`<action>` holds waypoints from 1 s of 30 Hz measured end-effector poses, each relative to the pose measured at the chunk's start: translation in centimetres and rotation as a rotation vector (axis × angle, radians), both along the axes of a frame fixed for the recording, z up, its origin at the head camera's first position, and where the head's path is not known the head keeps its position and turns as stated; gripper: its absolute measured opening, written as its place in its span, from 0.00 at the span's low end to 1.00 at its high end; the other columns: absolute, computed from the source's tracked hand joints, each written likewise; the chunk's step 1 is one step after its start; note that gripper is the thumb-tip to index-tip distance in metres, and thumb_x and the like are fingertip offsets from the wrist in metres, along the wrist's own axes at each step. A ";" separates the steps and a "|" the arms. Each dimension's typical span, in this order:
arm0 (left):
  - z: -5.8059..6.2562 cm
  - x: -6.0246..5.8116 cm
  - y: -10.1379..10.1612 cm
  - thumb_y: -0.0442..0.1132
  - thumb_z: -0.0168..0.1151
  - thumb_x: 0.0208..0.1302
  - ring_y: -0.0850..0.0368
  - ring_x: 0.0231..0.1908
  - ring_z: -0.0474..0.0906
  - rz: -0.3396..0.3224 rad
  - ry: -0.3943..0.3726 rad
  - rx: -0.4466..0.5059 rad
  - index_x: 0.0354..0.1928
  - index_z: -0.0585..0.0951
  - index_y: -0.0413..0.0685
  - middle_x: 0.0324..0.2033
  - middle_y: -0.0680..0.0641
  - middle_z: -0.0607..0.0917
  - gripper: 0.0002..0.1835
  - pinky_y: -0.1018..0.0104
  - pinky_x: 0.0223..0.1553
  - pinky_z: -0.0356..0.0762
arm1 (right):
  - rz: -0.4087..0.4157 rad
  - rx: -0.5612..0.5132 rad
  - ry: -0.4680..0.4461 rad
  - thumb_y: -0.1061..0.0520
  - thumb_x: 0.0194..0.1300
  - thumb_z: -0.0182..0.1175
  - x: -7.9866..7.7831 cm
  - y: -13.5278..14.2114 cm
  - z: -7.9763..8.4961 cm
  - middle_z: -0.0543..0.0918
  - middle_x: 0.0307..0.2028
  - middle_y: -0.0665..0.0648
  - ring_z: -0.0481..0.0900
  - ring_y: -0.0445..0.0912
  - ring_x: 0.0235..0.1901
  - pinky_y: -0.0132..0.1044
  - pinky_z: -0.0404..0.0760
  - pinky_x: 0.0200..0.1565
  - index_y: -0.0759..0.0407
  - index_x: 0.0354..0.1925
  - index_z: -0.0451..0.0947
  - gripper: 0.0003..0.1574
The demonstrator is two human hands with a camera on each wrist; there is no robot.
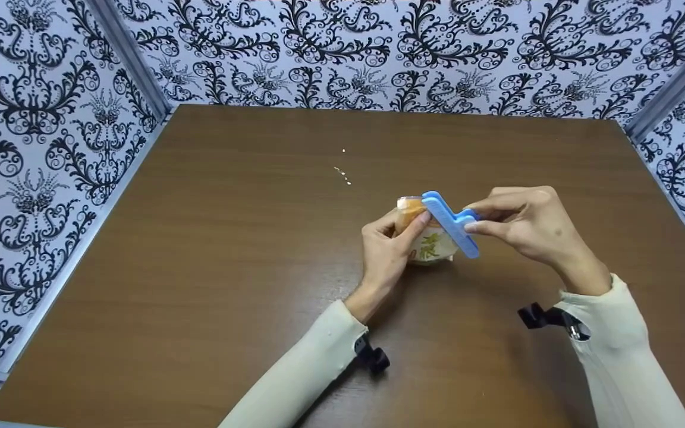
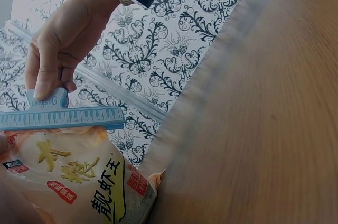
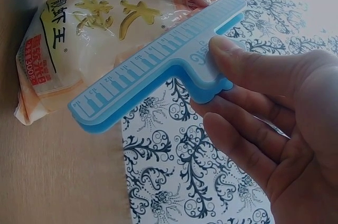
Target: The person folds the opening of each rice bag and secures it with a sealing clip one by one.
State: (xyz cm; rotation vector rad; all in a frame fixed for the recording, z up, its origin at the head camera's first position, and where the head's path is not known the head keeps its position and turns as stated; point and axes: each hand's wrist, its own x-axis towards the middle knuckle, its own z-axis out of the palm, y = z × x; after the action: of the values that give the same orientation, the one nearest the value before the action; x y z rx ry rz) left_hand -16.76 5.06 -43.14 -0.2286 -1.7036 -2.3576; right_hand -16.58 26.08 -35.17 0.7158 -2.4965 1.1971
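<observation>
A small plastic rice bag [image 1: 431, 246], cream and orange with gold lettering, is gripped by my left hand [image 1: 387, 249], thumb on its front. A long blue bag clip [image 1: 452, 226] lies across the bag's top end. My right hand [image 1: 539, 226] pinches the clip's handle between thumb and fingers. In the left wrist view, the ruler-marked clip [image 2: 63, 118] runs along the edge of the bag [image 2: 79, 176]. The right wrist view shows the thumb of the right hand [image 3: 296, 108] pressing the handle. I cannot tell how firmly the clip bites the bag.
A brown wooden table [image 1: 229, 238] spreads beneath both hands. Several small white bits [image 1: 343, 173] lie on it beyond the bag. Patterned black-and-white walls [image 1: 342, 53] stand behind and at both sides, with grey posts in the corners.
</observation>
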 end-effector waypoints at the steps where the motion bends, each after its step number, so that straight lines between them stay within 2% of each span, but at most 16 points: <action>1: 0.0 0.0 0.0 0.32 0.74 0.62 0.64 0.30 0.82 0.000 -0.001 0.003 0.22 0.78 0.27 0.30 0.55 0.87 0.17 0.70 0.32 0.81 | 0.000 0.001 0.002 0.65 0.49 0.82 0.0 0.0 0.0 0.87 0.24 0.49 0.78 0.37 0.20 0.24 0.77 0.25 0.51 0.37 0.93 0.16; 6: 0.0 0.0 0.1 0.32 0.74 0.62 0.63 0.30 0.82 -0.002 -0.011 0.014 0.27 0.85 0.31 0.31 0.50 0.89 0.11 0.71 0.31 0.81 | 0.002 0.002 0.004 0.65 0.49 0.82 0.0 -0.1 0.1 0.87 0.24 0.49 0.78 0.37 0.20 0.24 0.77 0.25 0.51 0.37 0.93 0.15; 8: 0.0 0.0 0.1 0.32 0.74 0.62 0.63 0.30 0.82 -0.003 -0.011 0.014 0.28 0.86 0.32 0.31 0.50 0.89 0.10 0.71 0.31 0.81 | 0.002 0.003 0.003 0.65 0.49 0.82 0.0 -0.1 0.2 0.87 0.24 0.49 0.78 0.37 0.20 0.24 0.78 0.25 0.51 0.37 0.93 0.15; 11: 0.0 0.1 0.1 0.32 0.74 0.62 0.63 0.30 0.82 -0.003 -0.006 0.016 0.24 0.80 0.28 0.31 0.53 0.88 0.15 0.70 0.32 0.81 | 0.002 0.007 0.005 0.65 0.49 0.82 -0.1 -0.2 0.3 0.87 0.24 0.49 0.79 0.37 0.20 0.23 0.78 0.26 0.51 0.37 0.93 0.15; 13: 0.1 0.1 0.1 0.32 0.74 0.62 0.63 0.31 0.82 -0.004 -0.006 0.020 0.25 0.81 0.27 0.30 0.54 0.88 0.14 0.70 0.33 0.82 | 0.004 0.009 0.009 0.65 0.50 0.82 -0.1 -0.2 0.3 0.87 0.24 0.49 0.79 0.38 0.21 0.23 0.79 0.26 0.51 0.37 0.93 0.15; 22: 0.1 0.0 0.1 0.32 0.74 0.62 0.63 0.31 0.84 -0.005 -0.004 0.020 0.31 0.87 0.30 0.33 0.47 0.90 0.08 0.69 0.34 0.83 | -0.001 0.013 0.008 0.65 0.50 0.82 0.0 -0.3 0.4 0.87 0.24 0.50 0.79 0.38 0.21 0.23 0.79 0.26 0.51 0.37 0.93 0.15; 25: 0.1 0.0 0.1 0.31 0.74 0.62 0.63 0.31 0.84 -0.005 0.003 0.020 0.31 0.86 0.29 0.33 0.48 0.90 0.09 0.69 0.34 0.83 | 0.000 0.012 -0.001 0.64 0.50 0.82 0.0 -0.3 0.5 0.87 0.24 0.50 0.79 0.38 0.21 0.23 0.79 0.26 0.51 0.37 0.93 0.14; 30: 0.1 0.0 0.0 0.33 0.74 0.63 0.64 0.30 0.82 -0.007 0.010 0.000 0.24 0.81 0.28 0.31 0.54 0.88 0.15 0.71 0.32 0.81 | -0.002 0.002 -0.016 0.64 0.50 0.82 -0.1 -0.3 0.5 0.87 0.25 0.50 0.80 0.38 0.21 0.24 0.80 0.27 0.51 0.37 0.93 0.15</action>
State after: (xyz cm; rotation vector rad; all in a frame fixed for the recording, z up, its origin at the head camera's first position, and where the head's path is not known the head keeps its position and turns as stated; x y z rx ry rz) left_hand -16.73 5.10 -43.02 -0.2466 -1.7004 -2.3575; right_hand -16.64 25.76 -34.63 0.7069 -2.5116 1.2045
